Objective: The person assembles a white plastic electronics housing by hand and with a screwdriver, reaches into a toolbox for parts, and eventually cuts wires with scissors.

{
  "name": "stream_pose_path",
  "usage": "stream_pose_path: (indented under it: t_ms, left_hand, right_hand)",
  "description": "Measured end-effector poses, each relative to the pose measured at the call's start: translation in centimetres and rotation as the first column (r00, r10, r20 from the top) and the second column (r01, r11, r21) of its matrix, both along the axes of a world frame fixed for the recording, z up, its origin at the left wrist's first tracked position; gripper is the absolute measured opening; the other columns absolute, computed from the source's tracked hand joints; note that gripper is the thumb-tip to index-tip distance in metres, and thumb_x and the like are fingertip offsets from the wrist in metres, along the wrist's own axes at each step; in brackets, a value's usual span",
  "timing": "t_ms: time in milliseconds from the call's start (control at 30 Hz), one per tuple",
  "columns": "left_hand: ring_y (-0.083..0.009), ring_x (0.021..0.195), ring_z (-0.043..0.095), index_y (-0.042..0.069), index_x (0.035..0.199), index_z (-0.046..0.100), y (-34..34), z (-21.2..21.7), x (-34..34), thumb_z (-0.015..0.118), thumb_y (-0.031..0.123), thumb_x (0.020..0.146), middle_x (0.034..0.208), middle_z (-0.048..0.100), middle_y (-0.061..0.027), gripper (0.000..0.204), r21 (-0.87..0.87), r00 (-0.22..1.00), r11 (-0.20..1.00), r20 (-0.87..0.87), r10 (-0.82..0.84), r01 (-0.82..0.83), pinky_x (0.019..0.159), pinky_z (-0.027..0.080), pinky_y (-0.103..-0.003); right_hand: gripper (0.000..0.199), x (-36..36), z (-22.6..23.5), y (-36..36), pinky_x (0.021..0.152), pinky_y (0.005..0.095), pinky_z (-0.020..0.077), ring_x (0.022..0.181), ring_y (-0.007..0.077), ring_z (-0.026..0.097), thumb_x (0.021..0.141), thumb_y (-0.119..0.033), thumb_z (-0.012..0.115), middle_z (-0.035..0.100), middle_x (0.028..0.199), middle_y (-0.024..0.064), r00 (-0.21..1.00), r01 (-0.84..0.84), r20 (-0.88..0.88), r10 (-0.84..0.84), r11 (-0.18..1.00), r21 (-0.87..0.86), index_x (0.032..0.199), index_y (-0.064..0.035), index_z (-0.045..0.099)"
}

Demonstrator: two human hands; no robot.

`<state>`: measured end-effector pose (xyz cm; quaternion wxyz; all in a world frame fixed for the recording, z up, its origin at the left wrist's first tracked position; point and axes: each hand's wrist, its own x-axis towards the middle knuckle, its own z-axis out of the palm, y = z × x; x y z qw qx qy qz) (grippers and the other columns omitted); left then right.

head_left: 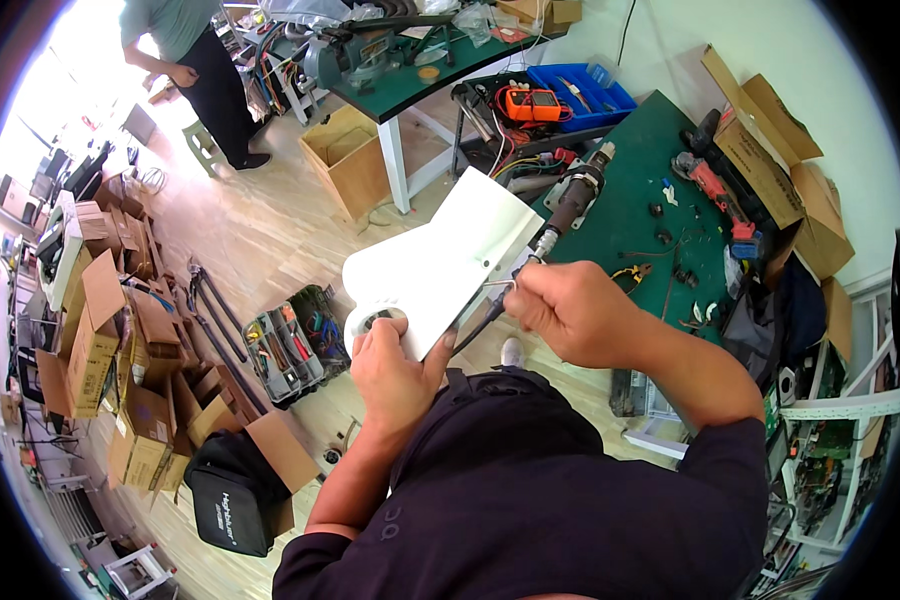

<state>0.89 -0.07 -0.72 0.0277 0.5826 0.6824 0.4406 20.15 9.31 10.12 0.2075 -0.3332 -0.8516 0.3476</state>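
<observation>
Two hands share a white casing [440,255]: the left hand [395,372] grips its near end between thumb and fingers, and its long axis runs up and rightward from there, one edge facing the right hand [570,310]. Nearer that edge, the right hand, fingers curled in, pinches a bent metal rod [500,283] reaching left toward the casing; whether its tip is seated, I cannot tell. Just below those fingers a black cable [482,328] crowds the gap, while beyond them a power tool [576,200] lies on the green table [625,220].
</observation>
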Motion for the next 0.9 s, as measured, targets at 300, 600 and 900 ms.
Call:
stream_pose_path:
  t_ms: [300, 600, 900]
  left_hand:
    - [-0.0353, 0.074, 0.060, 0.001, 0.084, 0.055, -0.6, 0.3, -0.1, 0.086, 0.033, 0.065, 0.077, 0.061, -0.0160, 0.048, -0.077, 0.996, 0.994, -0.033, -0.080, 0.078, 0.073, 0.044, -0.043]
    - [-0.0341, 0.073, 0.062, 0.002, 0.084, 0.060, -0.6, 0.1, -0.3, 0.081, 0.044, 0.067, 0.075, 0.063, -0.0157, 0.050, -0.073, 0.995, 0.997, -0.095, -0.010, 0.003, 0.075, 0.044, -0.044]
    - [-0.0344, 0.068, 0.065, 0.003, 0.086, 0.062, -1.5, -1.2, -0.2, 0.079, 0.048, 0.070, 0.074, 0.067, -0.0152, 0.051, -0.184, 0.997, 0.983, -0.080, 0.009, -0.024, 0.075, 0.048, -0.043]
  right_hand:
    - [0.026, 1.0, 2.2, 1.0, 0.053, 0.0321, 0.0463, 0.062, 0.0200, 0.057, 0.080, -0.027, 0.070, 0.053, 0.066, 0.0039, 0.946, -0.286, 0.320, 0.048, 0.590, 0.755, 0.074, -0.0087, 0.053]
    - [0.032, -0.2, -5.1, 0.1, 0.044, 0.0357, 0.0410, 0.047, 0.0229, 0.056, 0.091, -0.024, 0.058, 0.058, 0.056, 0.0120, 0.890, 0.358, -0.178, -0.420, 0.885, -0.297, 0.070, 0.0005, 0.060]
    - [0.026, -0.3, -7.6, -1.2, 0.054, 0.0392, 0.0471, 0.057, 0.0251, 0.062, 0.091, -0.024, 0.063, 0.062, 0.066, 0.0099, 0.890, 0.441, -0.134, -0.437, 0.898, 0.001, 0.080, -0.0008, 0.059]
